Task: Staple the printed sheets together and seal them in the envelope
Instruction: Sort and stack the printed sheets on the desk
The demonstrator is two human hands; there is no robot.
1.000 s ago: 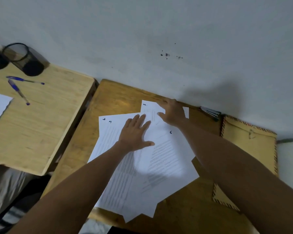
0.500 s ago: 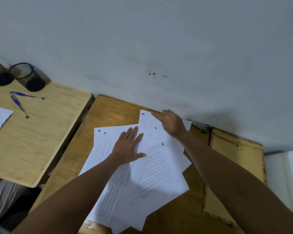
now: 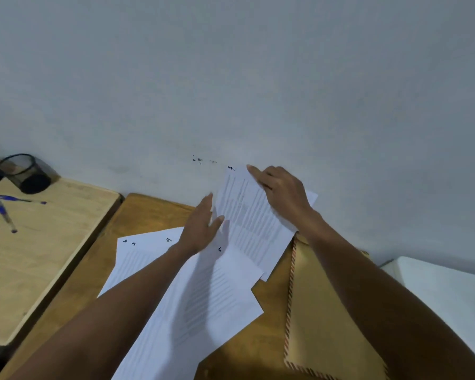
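Several printed white sheets point(image 3: 203, 292) with handwritten numbers lie fanned out on the brown wooden desk point(image 3: 148, 212). My right hand point(image 3: 281, 192) pinches one sheet point(image 3: 254, 223) by its top edge and holds it lifted and tilted toward the wall. My left hand point(image 3: 202, 226) hovers edge-on with straight fingers just left of that sheet, above the pile. A tan envelope point(image 3: 324, 311) with a striped border lies at the right, partly under my right forearm. No stapler shows.
A lighter wooden desk point(image 3: 39, 256) stands at the left with two blue pens point(image 3: 6, 209) and a black mesh pen cup point(image 3: 25, 174) lying on its side. A white surface point(image 3: 444, 292) sits at the far right. The grey wall runs close behind.
My right hand has lifted one sheet off the pile toward the wall. My left hand has risen off the papers and turned edge-on. The camera has tilted upward.
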